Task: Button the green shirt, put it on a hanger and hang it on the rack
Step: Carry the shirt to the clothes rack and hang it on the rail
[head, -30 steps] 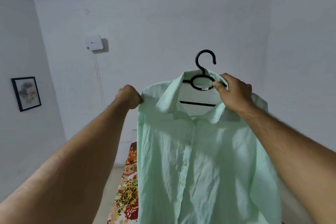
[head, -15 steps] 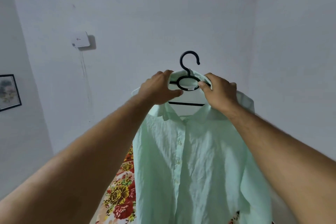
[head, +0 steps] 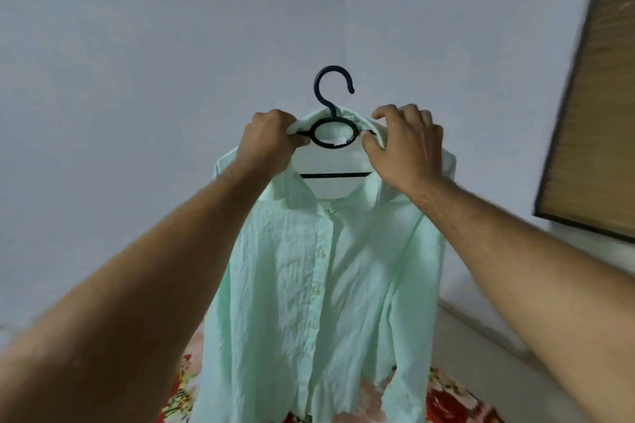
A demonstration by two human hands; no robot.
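A pale green shirt (head: 319,285) hangs buttoned down its front on a black hanger (head: 331,134), held up in the air ahead of me. The hanger's hook points up above the collar. My left hand (head: 266,142) grips the collar and the hanger's left arm. My right hand (head: 407,148) pinches the collar over the hanger's right arm. The hanger's shoulders are hidden inside the shirt. No rack is in view.
White walls meet in a corner behind the shirt. A dark-framed woven panel (head: 598,113) hangs on the right wall. A floral bedspread (head: 450,402) shows below the shirt's hem.
The view has swung right, so the wall box and picture are gone and the framed panel has come in. My left hand went from the shirt's shoulder to the collar by the hanger.
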